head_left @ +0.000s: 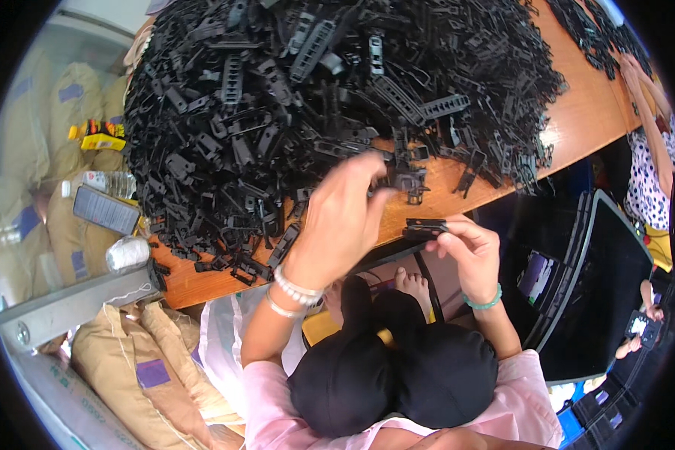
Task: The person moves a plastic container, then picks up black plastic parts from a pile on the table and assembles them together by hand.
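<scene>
My left hand [345, 214] hovers over the near edge of a big heap of black plastic parts [337, 90] on a wooden table. Its fingertips are blurred, but thumb and fingers stand apart, and I see nothing held between them. Just beyond those fingers lie a few loose black parts [409, 180] at the heap's fringe. Off the table's front edge, my right hand [469, 251] pinches a small, long black plastic part [425, 227] between thumb and fingers. The part points left, toward my left hand, without touching it.
Brown sacks [120, 360] stand at the left. A phone [105, 210], a clear bottle [109, 184], a yellow-capped bottle [97, 133] and a white string roll [127, 253] lie there too. A large black container [600, 285] is at my right. Another person's hands [637, 79] work at the far right.
</scene>
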A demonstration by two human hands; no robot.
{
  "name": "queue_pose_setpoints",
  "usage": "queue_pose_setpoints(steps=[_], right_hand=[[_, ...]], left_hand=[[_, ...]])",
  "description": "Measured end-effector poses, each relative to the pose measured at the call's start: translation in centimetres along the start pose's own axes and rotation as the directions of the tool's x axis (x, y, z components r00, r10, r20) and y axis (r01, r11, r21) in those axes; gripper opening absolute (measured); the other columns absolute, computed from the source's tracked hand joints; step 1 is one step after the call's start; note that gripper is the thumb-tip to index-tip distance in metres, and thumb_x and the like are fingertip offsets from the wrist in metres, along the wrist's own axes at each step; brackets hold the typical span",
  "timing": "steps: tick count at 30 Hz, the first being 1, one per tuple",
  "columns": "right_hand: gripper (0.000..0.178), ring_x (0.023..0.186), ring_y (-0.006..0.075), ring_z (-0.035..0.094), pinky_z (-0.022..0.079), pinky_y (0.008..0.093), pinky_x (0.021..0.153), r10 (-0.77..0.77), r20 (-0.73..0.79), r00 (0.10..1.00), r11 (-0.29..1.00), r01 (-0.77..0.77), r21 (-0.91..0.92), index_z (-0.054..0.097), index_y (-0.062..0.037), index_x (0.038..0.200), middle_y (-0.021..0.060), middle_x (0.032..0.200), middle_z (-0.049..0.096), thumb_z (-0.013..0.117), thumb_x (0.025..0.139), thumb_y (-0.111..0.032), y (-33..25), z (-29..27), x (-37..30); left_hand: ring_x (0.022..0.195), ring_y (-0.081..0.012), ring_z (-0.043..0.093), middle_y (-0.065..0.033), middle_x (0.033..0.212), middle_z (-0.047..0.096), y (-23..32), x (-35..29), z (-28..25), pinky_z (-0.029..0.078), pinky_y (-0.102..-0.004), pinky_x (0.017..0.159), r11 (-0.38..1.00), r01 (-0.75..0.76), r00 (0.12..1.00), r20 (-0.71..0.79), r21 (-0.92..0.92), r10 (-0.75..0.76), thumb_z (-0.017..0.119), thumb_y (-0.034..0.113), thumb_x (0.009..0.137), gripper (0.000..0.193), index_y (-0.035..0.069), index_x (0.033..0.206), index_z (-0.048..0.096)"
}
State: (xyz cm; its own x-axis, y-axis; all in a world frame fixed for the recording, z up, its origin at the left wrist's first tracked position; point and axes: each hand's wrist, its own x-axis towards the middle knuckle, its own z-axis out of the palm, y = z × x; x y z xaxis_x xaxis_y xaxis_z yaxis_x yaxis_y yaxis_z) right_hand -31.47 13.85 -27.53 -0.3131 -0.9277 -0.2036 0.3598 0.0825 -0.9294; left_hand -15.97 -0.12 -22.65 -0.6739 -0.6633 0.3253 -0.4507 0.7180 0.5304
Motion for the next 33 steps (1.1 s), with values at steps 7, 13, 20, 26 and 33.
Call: queue_pose_setpoints(steps=[7, 13, 20, 26, 33], right_hand=[[0.01, 0.066, 0.0136, 0.063, 0.05, 0.0228, 0.057, 0.046, -0.03, 0.998, 0.996, -0.044, 0.079, 0.064, 0.0052, 0.093, 0.0098, 0.081, 0.064, 0.062, 0.085, 0.001, -2.4, 0.5, -0.4], [0.009, 0.067, 0.014, 0.064, 0.051, 0.0232, 0.058, 0.055, -0.073, 0.996, 0.998, -0.052, 0.04, 0.064, 0.006, 0.092, 0.0091, 0.079, 0.063, 0.062, 0.084, 0.002, -2.0, 0.8, -0.5], [0.01, 0.064, 0.0117, 0.062, 0.049, 0.0221, 0.056, -0.192, 0.003, 0.981, 0.943, 0.185, -0.275, 0.066, 0.0056, 0.086, 0.0104, 0.08, 0.064, 0.069, 0.077, 0.003, -1.3, 2.2, -0.9], [0.018, 0.067, 0.0096, 0.061, 0.047, 0.0203, 0.055, -0.07, -0.061, 0.996, 0.964, 0.052, -0.259, 0.065, 0.0035, 0.094, 0.0056, 0.082, 0.06, 0.07, 0.077, 0.002, -1.0, 1.5, -1.4], [0.017, 0.074, 0.0136, 0.064, 0.05, 0.0214, 0.062, -0.193, -0.018, 0.981, 0.979, 0.191, -0.071, 0.062, 0.0076, 0.098, 0.0096, 0.096, 0.059, 0.063, 0.082, 0.004, -1.9, 1.8, -1.9]], left_hand=[[0.072, -0.0134, 0.062, -0.0069, 0.086, 0.063, 1.8, -2.6, -0.4, 0.051, -0.0251, 0.065, 0.83, 0.329, 0.935, 0.278, -0.451, -0.219, 0.074, 0.004, 0.073, 0.031, 0.001, 0.101, 0.06], [0.082, -0.0183, 0.063, -0.0107, 0.105, 0.057, 1.3, -3.8, 0.2, 0.052, -0.0282, 0.075, 0.265, 0.528, 0.847, 0.477, -0.807, -0.235, 0.062, 0.004, 0.085, 0.029, -0.007, 0.111, 0.057], [0.084, -0.0131, 0.061, -0.0072, 0.102, 0.056, 1.0, -5.0, 1.8, 0.048, -0.0254, 0.081, 0.118, 0.588, 0.793, 0.542, -0.8, -0.278, 0.052, 0.013, 0.094, 0.029, -0.006, 0.115, 0.055], [0.074, -0.0096, 0.057, -0.0047, 0.088, 0.057, 2.3, -4.1, 1.5, 0.046, -0.0225, 0.066, 0.362, 0.576, 0.816, 0.487, -0.733, -0.311, 0.067, 0.008, 0.083, 0.013, -0.003, 0.087, 0.061], [0.07, -0.0147, 0.054, -0.0083, 0.085, 0.06, 0.1, -0.8, 2.3, 0.042, -0.0256, 0.064, 0.568, 0.234, 0.927, 0.357, -0.789, 0.114, 0.053, 0.034, 0.092, 0.038, -0.002, 0.083, 0.064]])
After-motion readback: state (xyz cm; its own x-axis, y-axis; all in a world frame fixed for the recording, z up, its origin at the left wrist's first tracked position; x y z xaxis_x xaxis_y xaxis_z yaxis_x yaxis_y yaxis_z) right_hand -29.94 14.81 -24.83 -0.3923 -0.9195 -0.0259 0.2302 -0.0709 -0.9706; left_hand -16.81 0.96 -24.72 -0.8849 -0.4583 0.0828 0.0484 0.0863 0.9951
